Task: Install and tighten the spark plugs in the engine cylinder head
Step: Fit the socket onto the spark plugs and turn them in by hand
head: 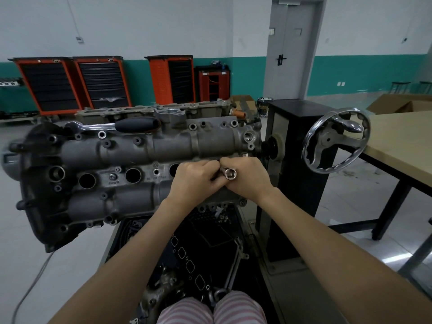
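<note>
Above the cylinder head [140, 157], socket [230, 173] end faces camera.

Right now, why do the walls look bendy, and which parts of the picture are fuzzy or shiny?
In the head view, the wide lens curves straight lines near the edges, like the door and table. The left end of the engine looks smeared and soft. The socket between both hands is sharp and glints. The metal wheel shines, and light glares off the floor.
</note>
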Demonstrator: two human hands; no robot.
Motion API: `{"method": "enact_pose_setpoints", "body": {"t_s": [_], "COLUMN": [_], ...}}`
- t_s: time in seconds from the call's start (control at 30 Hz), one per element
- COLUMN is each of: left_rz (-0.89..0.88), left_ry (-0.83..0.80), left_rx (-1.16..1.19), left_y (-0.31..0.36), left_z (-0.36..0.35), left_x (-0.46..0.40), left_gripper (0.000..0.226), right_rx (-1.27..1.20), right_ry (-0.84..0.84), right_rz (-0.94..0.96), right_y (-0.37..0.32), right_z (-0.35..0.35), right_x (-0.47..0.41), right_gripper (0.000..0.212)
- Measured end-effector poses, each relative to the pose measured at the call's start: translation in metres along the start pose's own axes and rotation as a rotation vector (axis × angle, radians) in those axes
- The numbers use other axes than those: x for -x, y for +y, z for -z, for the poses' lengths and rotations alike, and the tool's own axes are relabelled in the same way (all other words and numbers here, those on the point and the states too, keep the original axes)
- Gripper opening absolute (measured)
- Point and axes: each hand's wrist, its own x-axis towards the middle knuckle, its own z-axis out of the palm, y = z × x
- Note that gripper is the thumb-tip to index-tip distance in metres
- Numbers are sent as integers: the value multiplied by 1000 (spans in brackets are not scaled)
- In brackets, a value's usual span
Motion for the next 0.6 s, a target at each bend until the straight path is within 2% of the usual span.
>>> {"method": "enact_pose_setpoints", "body": {"t_s": [0.13,0.33,0.6], "left_rz": [-21,17,-36], "left_ry": [-9,-80,-8], "left_rx": [5,42,-15], "left_y": [3,6,3], "left_z": [0,2,0], "left_x": [0,-1,-1], "left_gripper": [35,23,34], "right_rx": [61,87,18], "right_ry": [-43,-71,-34], "right_rz": [-3,16,-12], "right_y": [0,3,1], "right_z": [0,-3,0], "right_x": [-1,-1,-1], "right_gripper": [12,18,14]}}
